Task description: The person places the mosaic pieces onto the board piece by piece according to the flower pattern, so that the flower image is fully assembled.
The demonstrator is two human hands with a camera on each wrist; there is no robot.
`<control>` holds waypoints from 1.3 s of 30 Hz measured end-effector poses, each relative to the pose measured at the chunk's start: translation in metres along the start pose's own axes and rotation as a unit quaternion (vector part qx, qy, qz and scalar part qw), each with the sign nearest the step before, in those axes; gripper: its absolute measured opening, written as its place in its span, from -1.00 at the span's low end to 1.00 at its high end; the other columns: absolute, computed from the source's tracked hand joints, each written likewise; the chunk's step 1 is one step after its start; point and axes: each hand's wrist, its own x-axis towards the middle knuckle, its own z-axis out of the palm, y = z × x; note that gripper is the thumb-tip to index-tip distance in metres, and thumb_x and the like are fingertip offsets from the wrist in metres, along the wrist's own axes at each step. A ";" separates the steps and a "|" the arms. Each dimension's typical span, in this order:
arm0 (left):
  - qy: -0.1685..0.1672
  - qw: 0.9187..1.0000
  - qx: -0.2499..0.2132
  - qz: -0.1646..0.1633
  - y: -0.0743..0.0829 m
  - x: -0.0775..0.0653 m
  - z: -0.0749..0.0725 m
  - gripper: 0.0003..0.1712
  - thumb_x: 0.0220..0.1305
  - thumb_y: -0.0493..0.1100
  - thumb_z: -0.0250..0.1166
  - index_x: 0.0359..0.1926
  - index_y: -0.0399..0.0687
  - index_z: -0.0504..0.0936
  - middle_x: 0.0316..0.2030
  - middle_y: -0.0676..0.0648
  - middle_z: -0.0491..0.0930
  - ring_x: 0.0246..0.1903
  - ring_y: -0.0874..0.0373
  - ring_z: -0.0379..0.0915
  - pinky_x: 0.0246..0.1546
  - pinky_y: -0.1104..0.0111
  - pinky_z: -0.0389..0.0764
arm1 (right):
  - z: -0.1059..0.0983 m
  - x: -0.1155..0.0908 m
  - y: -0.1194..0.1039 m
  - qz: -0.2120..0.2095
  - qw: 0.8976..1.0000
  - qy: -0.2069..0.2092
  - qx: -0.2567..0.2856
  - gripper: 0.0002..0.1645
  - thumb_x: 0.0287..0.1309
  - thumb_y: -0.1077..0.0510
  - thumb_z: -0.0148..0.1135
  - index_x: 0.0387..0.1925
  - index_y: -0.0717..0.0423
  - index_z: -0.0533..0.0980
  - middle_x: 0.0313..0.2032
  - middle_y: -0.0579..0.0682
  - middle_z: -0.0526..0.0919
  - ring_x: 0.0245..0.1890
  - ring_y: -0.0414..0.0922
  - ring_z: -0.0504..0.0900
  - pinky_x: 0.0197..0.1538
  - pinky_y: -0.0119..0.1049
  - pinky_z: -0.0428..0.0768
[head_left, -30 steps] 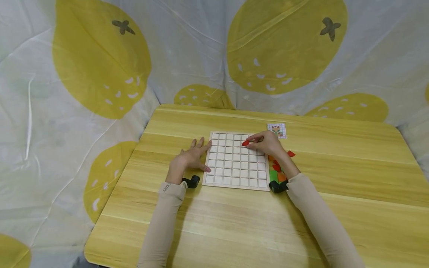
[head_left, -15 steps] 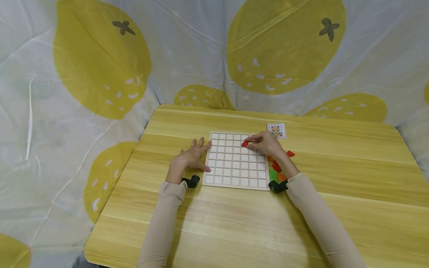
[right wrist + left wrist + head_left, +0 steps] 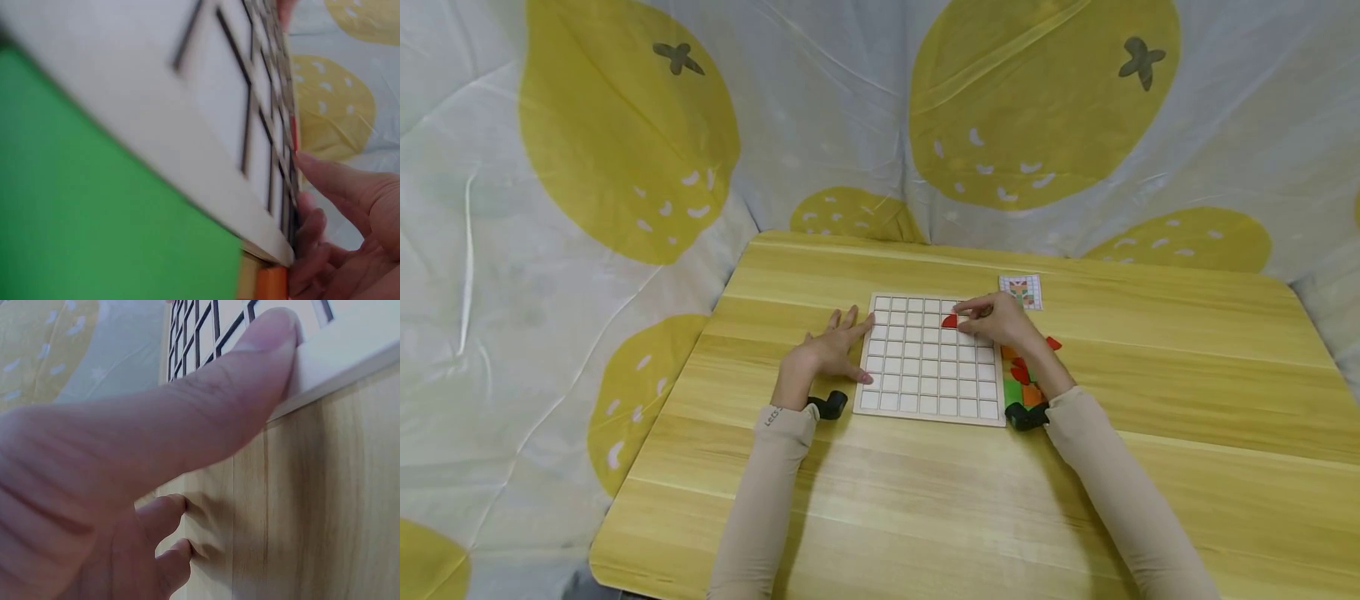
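A square wooden grid board (image 3: 910,367) with pale cells lies on the table. A red quarter-circle tile (image 3: 950,321) sits flat in a cell near its upper right. My right hand (image 3: 996,320) pinches the tile's right side between thumb and a finger; in the right wrist view the thumb (image 3: 331,178) meets the red tile (image 3: 294,131). My left hand (image 3: 827,352) is spread at the board's left edge. Its thumb (image 3: 250,369) rests on the board's rim in the left wrist view, while other fingers touch the table.
Loose green (image 3: 1012,392), orange and red tiles lie right of the board, partly under my right forearm. A small pattern card (image 3: 1021,292) lies behind my right hand. The wooden table (image 3: 925,500) meets a lemon-print cloth (image 3: 820,125) at the back.
The red tile has turned from a tilted pose to lying squared within its cell. My right fingers have eased slightly right, and my left hand stays put.
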 end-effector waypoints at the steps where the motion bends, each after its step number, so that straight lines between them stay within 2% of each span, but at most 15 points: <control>1: 0.000 1.000 -0.002 0.000 0.000 0.000 0.000 0.28 0.24 0.06 0.50 0.69 0.17 -0.21 0.67 -0.16 -0.51 0.64 -0.21 -0.67 0.42 -0.54 -0.34 | -0.003 -0.001 0.001 -0.003 1.000 0.001 0.001 -0.62 0.28 0.13 0.43 0.12 0.09 0.71 -0.17 0.18 0.69 -0.34 -0.04 0.50 -0.38 -0.37 0.40; 7: 0.000 1.000 -0.005 0.001 0.000 -0.001 0.000 0.27 0.24 0.06 0.50 0.69 0.15 -0.20 0.67 -0.16 -0.51 0.64 -0.22 -0.66 0.42 -0.54 -0.33 | -0.030 -0.018 0.010 -0.010 1.000 0.026 -0.003 -0.57 0.34 0.13 0.38 0.19 0.18 0.65 -0.03 0.26 0.65 -0.24 0.02 0.54 -0.37 -0.41 0.46; 13: 0.000 1.000 -0.008 0.003 0.002 -0.001 0.000 0.26 0.25 0.06 0.49 0.69 0.13 -0.20 0.67 -0.18 -0.50 0.64 -0.24 -0.66 0.42 -0.55 -0.33 | -0.058 -0.044 0.022 0.027 0.999 0.036 -0.009 -0.51 0.36 0.06 0.37 0.24 0.14 0.62 0.05 0.27 0.66 -0.35 0.04 0.60 -0.44 -0.30 0.56; 17: -0.002 1.000 -0.010 0.003 0.002 -0.002 0.000 0.26 0.26 0.05 0.49 0.69 0.13 -0.21 0.67 -0.16 -0.50 0.64 -0.22 -0.67 0.43 -0.54 -0.35 | -0.068 -0.055 0.031 0.047 0.998 0.040 -0.011 -0.48 0.37 0.06 0.35 0.28 0.16 0.59 0.07 0.31 0.66 -0.27 0.01 0.67 -0.33 -0.30 0.67; 23: -0.002 1.000 -0.009 0.003 0.001 -0.002 0.000 0.25 0.27 0.05 0.48 0.69 0.15 -0.21 0.67 -0.16 -0.51 0.64 -0.21 -0.67 0.43 -0.53 -0.35 | -0.072 -0.059 0.041 0.073 0.997 0.034 -0.011 -0.48 0.38 0.06 0.34 0.28 0.19 0.58 0.04 0.30 0.67 -0.31 -0.08 0.70 -0.27 -0.35 0.67; 28: -0.001 1.000 -0.010 0.004 0.000 -0.003 0.000 0.26 0.27 0.06 0.48 0.69 0.16 -0.22 0.67 -0.15 -0.50 0.64 -0.21 -0.67 0.43 -0.54 -0.34 | -0.072 -0.056 0.046 0.067 0.997 0.031 0.004 -0.51 0.38 0.13 0.33 0.26 0.25 0.58 -0.04 0.26 0.67 -0.38 -0.16 0.75 -0.26 -0.38 0.72; 33: 0.000 1.000 -0.011 0.005 0.000 -0.003 0.000 0.26 0.27 0.06 0.48 0.69 0.16 -0.22 0.67 -0.15 -0.51 0.65 -0.21 -0.67 0.42 -0.55 -0.34 | -0.070 -0.052 0.048 0.068 0.997 0.033 -0.007 -0.51 0.37 0.10 0.35 0.25 0.22 0.60 -0.07 0.20 0.66 -0.34 -0.14 0.62 -0.30 -0.41 0.66; 39: -0.002 1.000 -0.009 0.006 -0.001 -0.002 0.000 0.25 0.28 0.06 0.47 0.69 0.17 -0.22 0.67 -0.15 -0.52 0.64 -0.20 -0.68 0.43 -0.54 -0.34 | -0.067 -0.046 0.043 0.054 0.998 0.024 -0.015 -0.45 0.35 0.06 0.38 0.28 0.21 0.58 -0.03 0.28 0.65 -0.35 -0.13 0.61 -0.37 -0.40 0.60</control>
